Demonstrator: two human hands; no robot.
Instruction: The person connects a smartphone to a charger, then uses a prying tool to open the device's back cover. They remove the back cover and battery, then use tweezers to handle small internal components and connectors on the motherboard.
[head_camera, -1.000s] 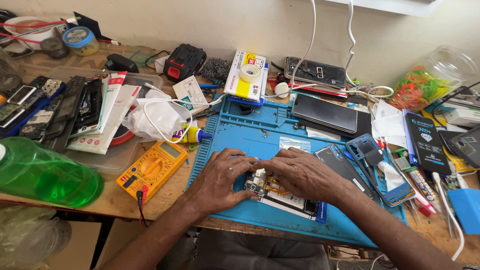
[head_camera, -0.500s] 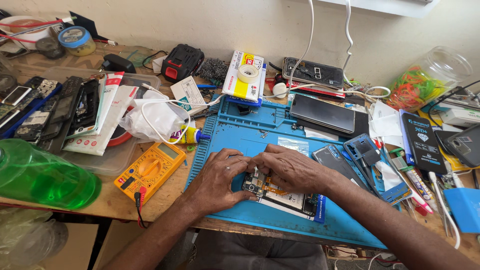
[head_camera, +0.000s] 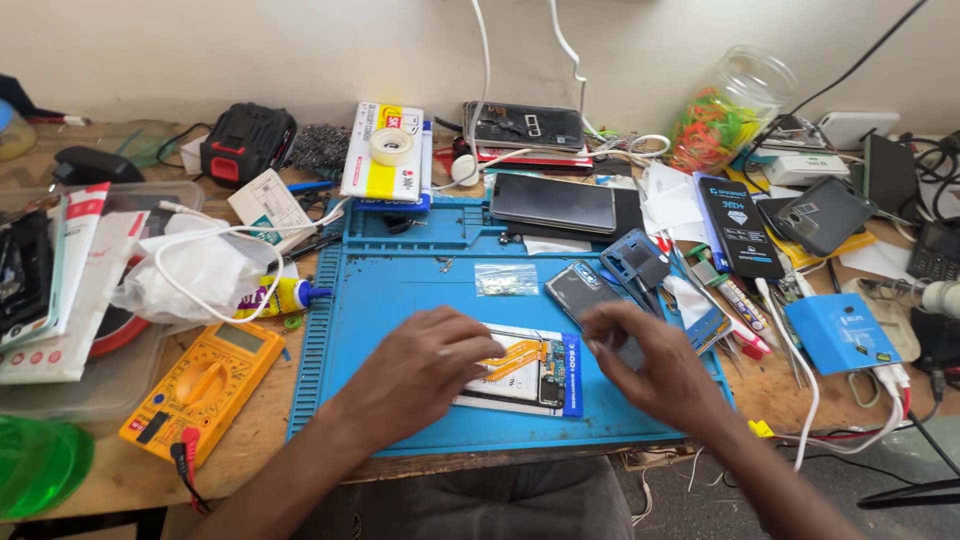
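1. since the earlier frame both hands have parted; they were bunched together over the opened phone, and its orange flex ribbon now shows between them
2. opened phone (head_camera: 520, 370): one, flat on the blue mat (head_camera: 400, 300), long axis running left to right, orange ribbon at its upper middle
3. left hand (head_camera: 425, 375): grip loose, fingers curled, fingertips resting on the phone's left end; it holds nothing that shows; this hand is the nearer
4. right hand (head_camera: 655, 370): blurred, just right of the phone's blue end; cannot tell whether its grip holds anything
5. surface (head_camera: 860, 400) around the mat: one yellow multimeter (head_camera: 205, 385), one glue tube (head_camera: 280, 297), one tape roll (head_camera: 391, 146), one clear jar of rubber bands (head_camera: 735, 110)
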